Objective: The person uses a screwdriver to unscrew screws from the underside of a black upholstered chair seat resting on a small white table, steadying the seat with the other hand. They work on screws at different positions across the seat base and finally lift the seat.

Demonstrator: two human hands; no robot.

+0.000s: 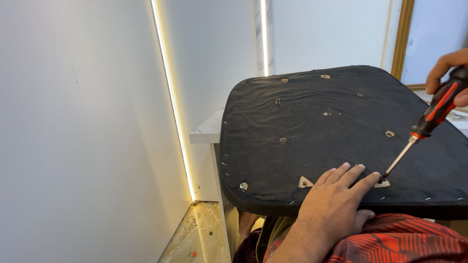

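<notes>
So a black fabric-covered seat base (312, 131) is being propped upside down, its underside facing up, partly on the person's lap and partly on the edge of a white counter (207, 130). The left hand (336, 199) is being laid flat on the near edge of the seat base, fingers spread and pressed down, with the forefinger tip right beside a small triangular cutout (382, 183) in the fabric. A red and black screwdriver (423, 130) is being gripped around its handle by the right hand (451, 73), which is mostly cut off by the frame's edge, so only curled fingers are being seen. The metal tip is being set into that triangular cutout, shaft tilted up to the right. More cutouts and screw holes (282, 140) are dotted over the fabric, and staples are lining the rim. A lit strip light (170, 102) is running down the white wall at left.
</notes>
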